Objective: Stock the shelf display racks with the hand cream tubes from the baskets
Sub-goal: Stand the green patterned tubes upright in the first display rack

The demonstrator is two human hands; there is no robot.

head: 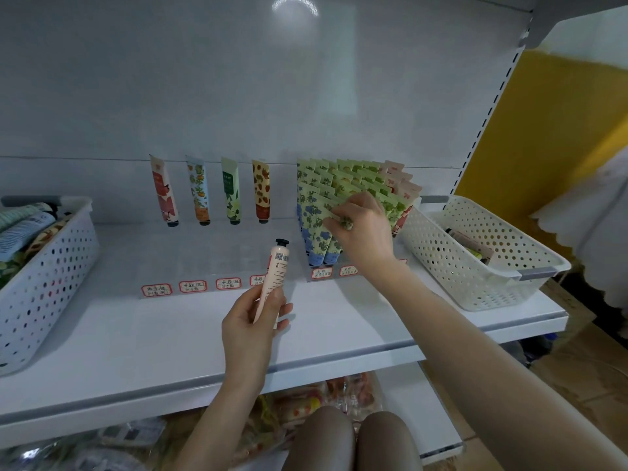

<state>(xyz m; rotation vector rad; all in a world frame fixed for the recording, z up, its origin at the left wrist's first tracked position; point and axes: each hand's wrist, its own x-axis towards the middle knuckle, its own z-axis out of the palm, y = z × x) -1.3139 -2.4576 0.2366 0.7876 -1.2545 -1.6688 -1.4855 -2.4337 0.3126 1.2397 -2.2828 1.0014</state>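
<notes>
Head view: left hand (pixel 253 321) wrapped its grip around a pink hand cream tube (pixel 276 273), long axis upright, cap up, just short of the sparse left rack (pixel 209 283), whose open slots lay nearest it; right hand (pixel 363 229) pinched a green tube (pixel 346 224) in the packed right rack (pixel 322 273).

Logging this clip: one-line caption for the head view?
The left hand holds a pink tube cap-up; right hand pinches a green tube in the rack.

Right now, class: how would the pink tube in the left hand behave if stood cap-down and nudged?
Slim on a small cap, the pink tube probably tips easily. The left hand holds it easily upright, so likely light.
</notes>
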